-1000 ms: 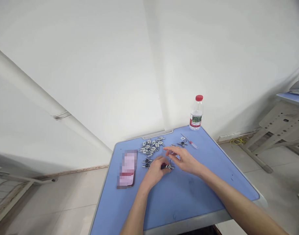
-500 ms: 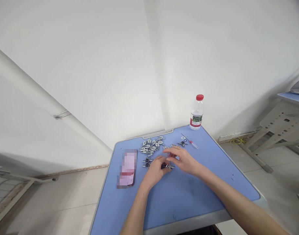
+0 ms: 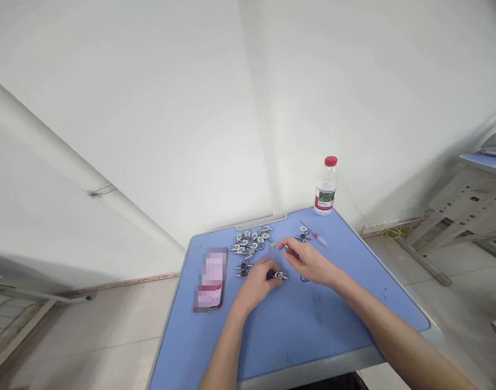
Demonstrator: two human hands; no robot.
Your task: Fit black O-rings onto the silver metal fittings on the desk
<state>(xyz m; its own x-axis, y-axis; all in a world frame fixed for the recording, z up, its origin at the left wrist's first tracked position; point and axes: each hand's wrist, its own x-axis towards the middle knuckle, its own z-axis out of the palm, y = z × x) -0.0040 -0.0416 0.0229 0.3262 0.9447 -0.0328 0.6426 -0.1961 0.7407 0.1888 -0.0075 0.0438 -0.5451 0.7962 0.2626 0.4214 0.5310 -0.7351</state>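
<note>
My left hand is closed around a small metal fitting with an oval silver flange and a stem pointing right, low over the blue table. Most of that fitting's near side is hidden by my fingers. Up and to the right, my right hand has its thumb and forefinger together, with a small silver bit showing at the fingertips, too small to name. Just beyond those fingertips lies a loose flat silver piece. Two fittings with dark round centres sit left of my left hand.
A pile of similar metal fittings lies at the back. A phone is on the left. Back right are a screwdriver, a silver flange plate and a capped bottle. A dark ring lies under my right wrist.
My right hand has drawn away from my left hand, slightly up and to the right. The dark ring beneath it now shows. My left hand stays in place with the fitting.
</note>
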